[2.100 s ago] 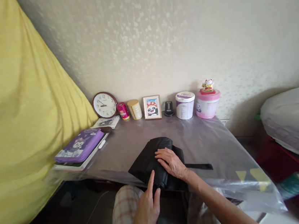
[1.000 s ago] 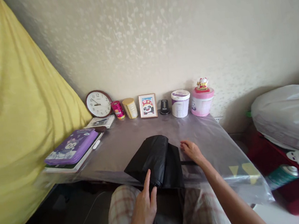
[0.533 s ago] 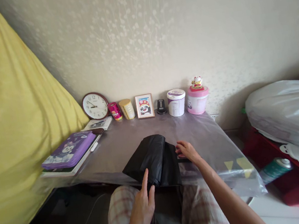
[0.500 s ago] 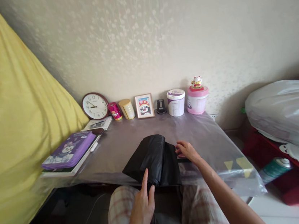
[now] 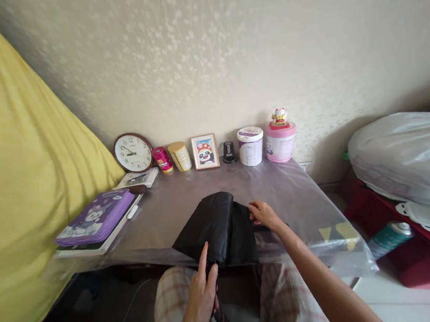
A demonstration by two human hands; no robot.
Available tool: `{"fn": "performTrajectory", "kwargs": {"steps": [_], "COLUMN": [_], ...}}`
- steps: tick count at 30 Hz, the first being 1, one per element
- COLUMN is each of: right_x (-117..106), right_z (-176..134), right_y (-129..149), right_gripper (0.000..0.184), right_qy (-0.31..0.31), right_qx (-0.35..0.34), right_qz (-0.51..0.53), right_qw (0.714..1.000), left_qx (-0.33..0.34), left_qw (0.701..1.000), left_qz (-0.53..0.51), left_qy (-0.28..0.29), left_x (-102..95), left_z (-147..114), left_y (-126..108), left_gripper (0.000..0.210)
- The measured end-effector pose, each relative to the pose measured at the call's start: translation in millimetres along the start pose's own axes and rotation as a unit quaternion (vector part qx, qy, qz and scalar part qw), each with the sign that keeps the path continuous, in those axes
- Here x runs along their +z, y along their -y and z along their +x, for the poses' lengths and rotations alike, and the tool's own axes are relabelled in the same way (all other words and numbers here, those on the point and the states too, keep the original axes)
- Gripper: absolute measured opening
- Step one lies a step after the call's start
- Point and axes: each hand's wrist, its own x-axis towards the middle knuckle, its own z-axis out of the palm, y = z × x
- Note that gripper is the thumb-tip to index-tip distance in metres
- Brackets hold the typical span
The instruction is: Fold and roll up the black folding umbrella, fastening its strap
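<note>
A black, thin, slightly shiny folded sheet (image 5: 218, 223), perhaps a closed umbrella's cloth or a plastic bag, lies over the front edge of the table (image 5: 281, 187). Wide flaps spread to either side of its rounded middle fold. My left hand (image 5: 202, 293) is at its near end, index finger and thumb stretched along it, the other fingers curled underneath and partly hidden. At the right flap's upper edge, the fingers of my right hand (image 5: 260, 214) are pinched together on the black material. A narrow dark strip (image 5: 272, 226) shows beneath my right wrist.
Along the wall stand a clock (image 5: 133, 153), a pink can (image 5: 162, 160), a yellow can (image 5: 180, 157), a picture frame (image 5: 205, 152) and two tubs (image 5: 251, 147). A purple case (image 5: 95, 217) lies left on books. Right of the table are a red crate (image 5: 415, 261) and a white bag (image 5: 410, 158).
My right hand's fingers, looser before, have closed at the edge of the right flap. My left hand stays at the near end. The whole view has shifted slightly.
</note>
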Motion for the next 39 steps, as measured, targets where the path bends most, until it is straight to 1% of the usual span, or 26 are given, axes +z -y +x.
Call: {"fn": "performTrajectory", "kwargs": {"steps": [3, 7, 11, 15, 17, 23, 27, 31, 35, 39], "right_x": [-1, -3, -2, -2, -2, -2, 1, 2, 3, 7], "right_z": [1, 1, -3, -9, -12, -15, -15, -15, -16, -18], "right_y": [1, 2, 6, 13, 16, 18, 19, 23, 25, 21], "right_gripper": [0.016, 0.012, 0.015, 0.018, 0.02, 0.021, 0.016, 0.013, 0.013, 0.016], "right_qy": [0.009, 0.008, 0.043, 0.066, 0.078, 0.127, 0.123, 0.115, 0.093, 0.099], "right_qx": [0.003, 0.005, 0.03, 0.056, 0.059, 0.066, 0.051, 0.035, 0.016, 0.032], "right_qz": [0.003, 0.008, 0.039, 0.071, 0.085, 0.159, 0.178, 0.229, 0.276, 0.282], "right_qw": [1.0, 1.0, 0.998, 0.994, 0.992, 0.977, 0.975, 0.966, 0.957, 0.954], "left_qx": [-0.025, -0.05, -0.06, -0.064, -0.062, -0.059, -0.062, -0.061, -0.058, -0.058], "left_qw": [0.997, 0.991, 0.985, 0.98, 0.979, 0.976, 0.977, 0.979, 0.978, 0.978], "left_qz": [-0.074, -0.121, -0.161, -0.186, -0.191, -0.206, -0.201, -0.196, -0.199, -0.197], "left_qy": [0.004, 0.013, 0.031, 0.033, 0.025, 0.03, 0.031, 0.014, 0.021, 0.032], "left_x": [-1.5, -4.0, -7.5, -8.7, -8.2, -8.0, -8.2, -7.2, -8.0, -9.6], "left_z": [1, 2, 3, 4, 3, 4, 5, 3, 4, 7], "left_y": [0, 0, 0, -1, 0, 2, 1, -1, 0, 6], "left_gripper": [0.071, 0.072, 0.074, 0.076, 0.075, 0.075, 0.072, 0.071, 0.073, 0.073]}}
